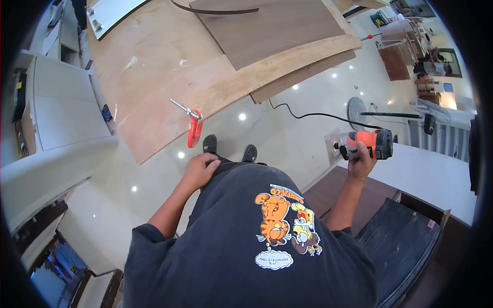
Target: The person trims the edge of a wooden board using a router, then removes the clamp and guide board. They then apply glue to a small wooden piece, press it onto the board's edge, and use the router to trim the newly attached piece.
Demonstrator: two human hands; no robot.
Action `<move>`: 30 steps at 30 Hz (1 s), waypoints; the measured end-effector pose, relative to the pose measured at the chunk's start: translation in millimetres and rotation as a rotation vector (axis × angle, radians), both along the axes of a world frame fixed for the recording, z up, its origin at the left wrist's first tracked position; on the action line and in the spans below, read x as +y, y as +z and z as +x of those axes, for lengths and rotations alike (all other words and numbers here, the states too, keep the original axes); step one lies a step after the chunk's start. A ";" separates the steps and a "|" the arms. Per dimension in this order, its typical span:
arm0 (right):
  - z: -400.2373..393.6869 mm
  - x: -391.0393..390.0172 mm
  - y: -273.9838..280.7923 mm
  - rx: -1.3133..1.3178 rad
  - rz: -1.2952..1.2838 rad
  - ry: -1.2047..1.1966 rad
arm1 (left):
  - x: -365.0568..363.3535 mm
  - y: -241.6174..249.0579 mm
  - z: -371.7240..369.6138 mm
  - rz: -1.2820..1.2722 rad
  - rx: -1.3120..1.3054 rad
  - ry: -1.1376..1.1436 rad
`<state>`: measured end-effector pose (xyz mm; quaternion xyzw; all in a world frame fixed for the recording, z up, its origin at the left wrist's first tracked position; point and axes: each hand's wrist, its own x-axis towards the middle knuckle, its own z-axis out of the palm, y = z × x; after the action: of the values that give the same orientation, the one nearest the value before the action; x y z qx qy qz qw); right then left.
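The right hand (362,160) has its fingers wrapped around a red and black power tool (367,144). The tool is up in the air, over on the right and well apart from the boards. The left hand (199,171) is low by the dark pants, with its fingers bent; I cannot tell if they pinch any cloth.

A red clamp (195,130) sits on the near edge of the big table board (159,77), with its screw poking up. A long pale plank (277,66) lies by the brown sheet (272,28), so the boards look set up. A thin, bendy strip (223,11) lies loose on top. I cannot tell how much cutting or shaping is done, or how much is left.

The black cord (308,115) runs over the floor by the fan base (354,114), so it could catch there. A white panel (426,167) is near the tool.
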<state>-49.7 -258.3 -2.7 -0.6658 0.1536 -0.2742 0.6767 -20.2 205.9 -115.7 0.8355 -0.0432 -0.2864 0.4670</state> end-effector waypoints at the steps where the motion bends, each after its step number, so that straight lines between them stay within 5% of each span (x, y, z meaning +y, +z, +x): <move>1: 1.2 7.9 4.6 0.013 -0.009 -0.023 | 8.2 -7.5 -2.6 -0.005 0.038 0.014; 6: 3.9 36.3 17.3 0.005 0.027 -0.052 | 1.5 -39.5 4.5 -0.062 0.015 -0.013; 16: -7.2 48.1 16.2 0.000 0.058 -0.094 | -136.9 -65.2 90.2 0.080 -0.375 0.022; 25: -35.5 -0.6 5.9 0.008 0.015 -0.107 | -171.7 -75.3 120.4 0.319 -0.443 0.042; 30: -42.8 -44.3 -10.6 0.006 0.042 -0.068 | -167.0 -94.0 111.5 0.174 -0.463 0.134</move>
<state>-92.4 -302.6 -13.3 -0.6468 0.1840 -0.2917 0.6802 91.3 38.9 -209.7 0.9169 -0.0687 -0.0586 0.3888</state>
